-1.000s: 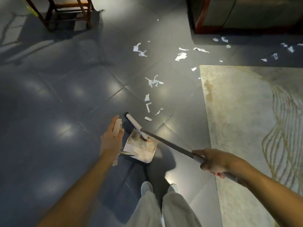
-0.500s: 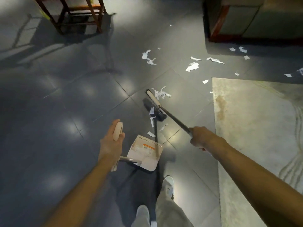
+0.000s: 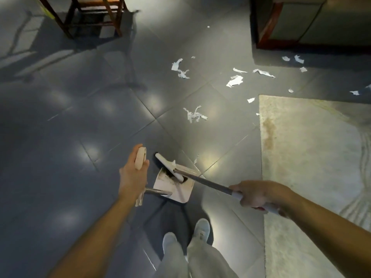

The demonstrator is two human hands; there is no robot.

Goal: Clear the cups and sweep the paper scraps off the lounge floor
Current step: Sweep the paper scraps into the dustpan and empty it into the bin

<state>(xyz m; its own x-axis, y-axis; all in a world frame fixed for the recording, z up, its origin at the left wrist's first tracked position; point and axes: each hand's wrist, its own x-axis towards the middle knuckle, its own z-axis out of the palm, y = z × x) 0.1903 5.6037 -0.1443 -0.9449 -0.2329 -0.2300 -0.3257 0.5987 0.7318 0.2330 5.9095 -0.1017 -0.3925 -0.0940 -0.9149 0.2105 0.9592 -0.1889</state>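
Dustpan (image 3: 176,190) is steadied by left hand (image 3: 133,177), clamped on its handle, so 12 o'clock scraps (image 3: 193,115) can be raked in by broom (image 3: 169,167) clenched in right hand (image 3: 255,194).

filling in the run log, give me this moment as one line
phase: sweeping | left hand: holds dustpan handle | right hand: grips broom | broom head at dustpan mouth | paper scraps: many on floor
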